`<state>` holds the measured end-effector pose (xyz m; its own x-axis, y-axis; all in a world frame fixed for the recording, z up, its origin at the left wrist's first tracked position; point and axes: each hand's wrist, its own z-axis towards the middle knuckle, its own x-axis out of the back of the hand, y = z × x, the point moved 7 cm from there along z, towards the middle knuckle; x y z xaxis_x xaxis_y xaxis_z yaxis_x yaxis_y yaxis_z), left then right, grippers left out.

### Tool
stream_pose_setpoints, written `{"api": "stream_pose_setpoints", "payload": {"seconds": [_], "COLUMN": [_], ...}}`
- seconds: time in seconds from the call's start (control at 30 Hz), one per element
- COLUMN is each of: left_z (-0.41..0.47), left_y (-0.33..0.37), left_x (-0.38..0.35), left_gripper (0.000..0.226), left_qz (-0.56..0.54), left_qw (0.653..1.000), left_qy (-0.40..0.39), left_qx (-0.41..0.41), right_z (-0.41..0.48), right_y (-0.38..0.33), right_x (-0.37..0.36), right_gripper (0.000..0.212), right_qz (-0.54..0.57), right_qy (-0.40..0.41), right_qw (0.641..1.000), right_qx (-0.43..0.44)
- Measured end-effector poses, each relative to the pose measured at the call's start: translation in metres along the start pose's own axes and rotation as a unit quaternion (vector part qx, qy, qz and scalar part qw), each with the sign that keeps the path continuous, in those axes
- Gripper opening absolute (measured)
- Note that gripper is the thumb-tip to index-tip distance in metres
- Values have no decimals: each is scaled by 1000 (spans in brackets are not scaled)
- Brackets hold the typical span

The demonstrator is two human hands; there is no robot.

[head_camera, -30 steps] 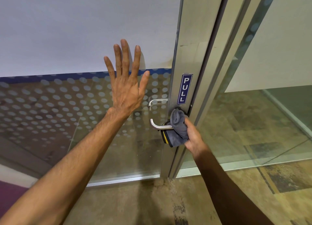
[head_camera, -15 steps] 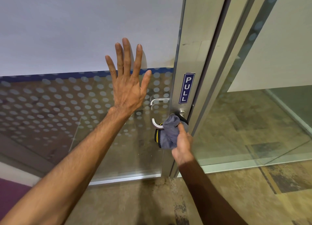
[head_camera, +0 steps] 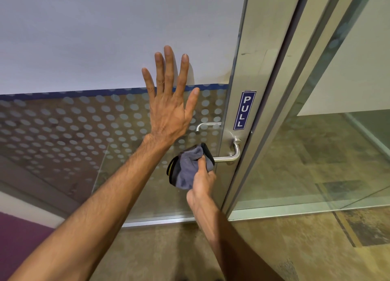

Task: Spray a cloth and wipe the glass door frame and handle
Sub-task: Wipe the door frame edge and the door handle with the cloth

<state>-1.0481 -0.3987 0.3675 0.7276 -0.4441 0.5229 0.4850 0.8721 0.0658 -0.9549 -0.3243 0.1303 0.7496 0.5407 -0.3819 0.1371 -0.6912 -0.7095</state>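
Observation:
My left hand [head_camera: 168, 103] lies flat with fingers spread against the glass door panel [head_camera: 63, 133], which has a frosted upper part and a dotted band. My right hand [head_camera: 202, 181] grips a bunched grey cloth [head_camera: 187, 167] with a black and yellow edge, wrapped around the free left end of the silver lever handle [head_camera: 231, 157]. The handle's elbow and its mount on the aluminium door frame [head_camera: 249, 65] are exposed. A blue PULL sticker [head_camera: 244, 110] sits on the frame just above the handle.
A second lever handle [head_camera: 205, 125] shows through the glass on the far side. To the right stands another metal frame [head_camera: 299, 74] with a clear glass panel [head_camera: 337, 154]. Brown patterned floor [head_camera: 316, 249] runs below; a purple strip [head_camera: 19, 238] lies at the lower left.
My right hand has slid the cloth leftward along the lever, from the frame end to its free end, uncovering the elbow and mount. My left hand stays pressed on the glass.

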Motion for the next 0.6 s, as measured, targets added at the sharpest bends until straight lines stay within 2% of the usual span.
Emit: {"api": "stream_pose_setpoints", "payload": {"seconds": [0.03, 0.13, 0.2, 0.4, 0.6], "left_z": [0, 1, 1, 0, 0], "left_y": [0, -1, -1, -3, -4], "left_x": [0, -1, -2, -3, -2], "left_gripper": [65, 65, 65, 65, 66], "left_qz": [0, 7, 9, 12, 12], "left_qw": [1000, 1000, 1000, 1000, 1000], "left_qy": [1, 0, 0, 3, 1], "left_qx": [0, 1, 3, 8, 9], "right_z": [-1, -2, -5, -11, -8], "right_y": [0, 4, 7, 14, 14], "right_x": [-4, -12, -18, -39, -53], "right_gripper": [21, 42, 44, 13, 8], "right_qz": [3, 19, 44, 71, 50], "right_qy": [9, 19, 15, -31, -39], "right_qw": [1000, 1000, 999, 996, 997], "right_qx": [6, 8, -1, -34, -40]}}
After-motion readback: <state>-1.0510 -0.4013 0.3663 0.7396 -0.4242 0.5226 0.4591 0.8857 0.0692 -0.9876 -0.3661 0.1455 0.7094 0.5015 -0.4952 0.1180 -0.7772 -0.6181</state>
